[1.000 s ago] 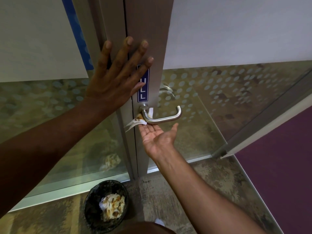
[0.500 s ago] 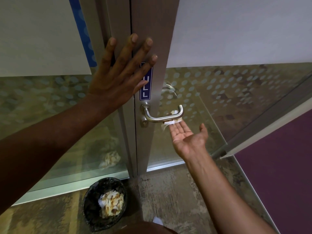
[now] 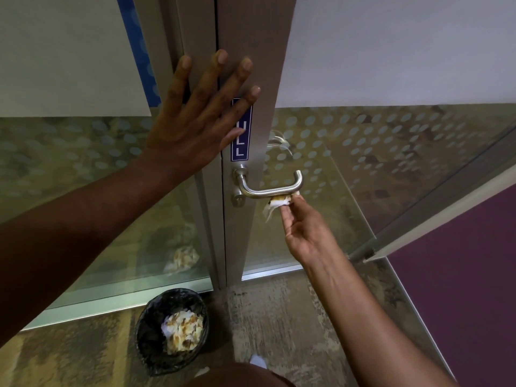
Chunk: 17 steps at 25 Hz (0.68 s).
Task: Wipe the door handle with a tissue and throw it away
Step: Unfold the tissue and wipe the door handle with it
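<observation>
A brushed steel lever door handle (image 3: 269,188) sticks out from the grey door frame (image 3: 251,65). Under its right end my right hand (image 3: 304,233) pinches a stained white tissue (image 3: 276,205) against the bar's underside, palm turned up. My left hand (image 3: 201,118) lies flat with fingers spread on the frame above the handle, partly covering a blue PULL sign (image 3: 241,135). Down on the floor at the left stands a black waste bin (image 3: 171,331) holding crumpled stained tissues.
Glass panels with a dotted frosted pattern flank the door on both sides. A second handle shows through the glass (image 3: 279,143). The floor is patterned carpet (image 3: 279,317), with a purple surface (image 3: 460,275) at the right. My knee and a white shoe tip (image 3: 258,361) sit at the bottom edge.
My right hand slid the tissue along the handle's underside from the base near the door to the right end, and its fingers now pinch the tissue. The left hand stayed put.
</observation>
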Each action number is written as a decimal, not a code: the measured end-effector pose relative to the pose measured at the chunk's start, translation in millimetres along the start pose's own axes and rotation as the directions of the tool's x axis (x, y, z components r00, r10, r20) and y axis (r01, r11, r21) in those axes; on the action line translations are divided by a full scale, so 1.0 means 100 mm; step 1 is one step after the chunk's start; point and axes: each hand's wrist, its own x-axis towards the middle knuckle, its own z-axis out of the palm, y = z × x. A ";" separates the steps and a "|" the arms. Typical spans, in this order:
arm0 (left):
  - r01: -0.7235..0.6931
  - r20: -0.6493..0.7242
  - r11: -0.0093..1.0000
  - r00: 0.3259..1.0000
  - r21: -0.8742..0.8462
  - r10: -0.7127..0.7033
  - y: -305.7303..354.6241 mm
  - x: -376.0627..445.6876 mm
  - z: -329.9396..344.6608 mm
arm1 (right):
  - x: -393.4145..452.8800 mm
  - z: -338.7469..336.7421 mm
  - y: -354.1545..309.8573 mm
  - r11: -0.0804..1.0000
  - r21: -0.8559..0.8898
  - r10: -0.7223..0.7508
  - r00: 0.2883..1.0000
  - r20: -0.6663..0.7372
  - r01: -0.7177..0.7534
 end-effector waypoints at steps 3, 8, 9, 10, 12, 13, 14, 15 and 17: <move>0.060 0.058 0.997 0.997 -0.053 -0.057 -0.01 0.00 -0.04 | -0.13 -0.03 0.12 1.000 -0.009 0.003 1.000 0.008 -0.003; 0.289 0.181 0.544 0.953 -0.788 -0.245 0.36 -0.57 -0.52 | -0.43 -0.14 0.20 0.981 -0.084 0.181 0.978 0.102 -0.173; 0.449 0.362 0.302 0.881 -0.841 -0.303 0.56 -0.81 -0.70 | -0.49 -0.17 0.20 0.973 -0.100 0.221 0.966 0.134 -0.209; 0.641 0.619 -0.033 0.724 -0.767 -0.304 0.76 -1.03 -0.90 | -0.54 -0.19 0.20 0.964 -0.110 0.257 0.952 0.165 -0.241; 0.714 0.963 -0.695 0.237 -0.082 0.130 1.09 -1.27 -1.29 | -0.61 -0.22 0.23 0.947 -0.131 0.316 0.926 0.207 -0.294; 0.544 0.902 -0.792 0.137 0.276 0.409 1.21 -1.35 -1.44 | -0.63 -0.22 0.24 0.937 -0.153 0.341 0.914 0.221 -0.313; 0.360 0.800 -0.789 0.160 0.498 0.578 1.31 -1.41 -1.54 | -0.65 -0.21 0.26 0.928 -0.178 0.364 0.902 0.231 -0.328; 0.212 0.744 -0.772 0.208 0.599 0.635 1.39 -1.47 -1.62 | -0.66 -0.20 0.28 0.918 -0.203 0.385 0.892 0.238 -0.342; -0.025 0.753 -0.771 0.238 0.636 0.613 1.41 -1.53 -1.72 | -0.67 -0.17 0.33 0.899 -0.256 0.415 0.878 0.238 -0.355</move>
